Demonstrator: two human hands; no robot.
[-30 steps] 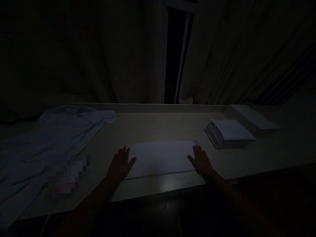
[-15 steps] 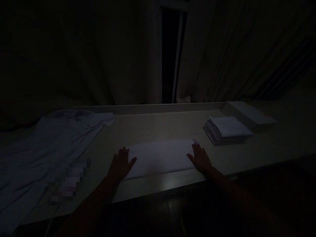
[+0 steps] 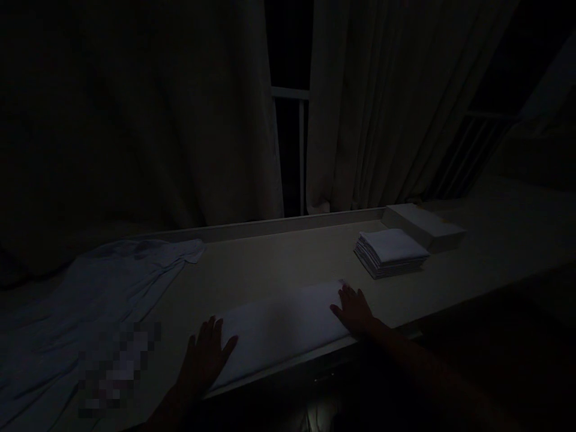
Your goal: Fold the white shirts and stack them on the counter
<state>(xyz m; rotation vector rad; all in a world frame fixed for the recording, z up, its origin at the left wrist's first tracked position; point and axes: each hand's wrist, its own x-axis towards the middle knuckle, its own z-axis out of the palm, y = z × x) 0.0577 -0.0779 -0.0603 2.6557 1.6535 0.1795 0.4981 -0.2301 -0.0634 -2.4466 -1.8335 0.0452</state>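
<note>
The room is very dark. A pale folded cloth (image 3: pixel 279 327) lies flat along the near edge of a light table (image 3: pixel 279 258). My left hand (image 3: pixel 204 360) rests flat with fingers spread on the cloth's left end. At the cloth's right end my right hand (image 3: pixel 353 309) presses down flat, fingers apart. Neither hand grips anything.
A stack of folded white cloths (image 3: pixel 389 252) sits at the right, next to a low white box (image 3: pixel 423 225). A crumpled pale shirt (image 3: pixel 90 294) spreads over the table's left part. Curtains (image 3: pixel 369 102) and a railing (image 3: pixel 292 150) stand behind the table.
The view has tilted up and turned, so the table and cloth sit lower in the frame. Both hands stay flat on the cloth's two ends.
</note>
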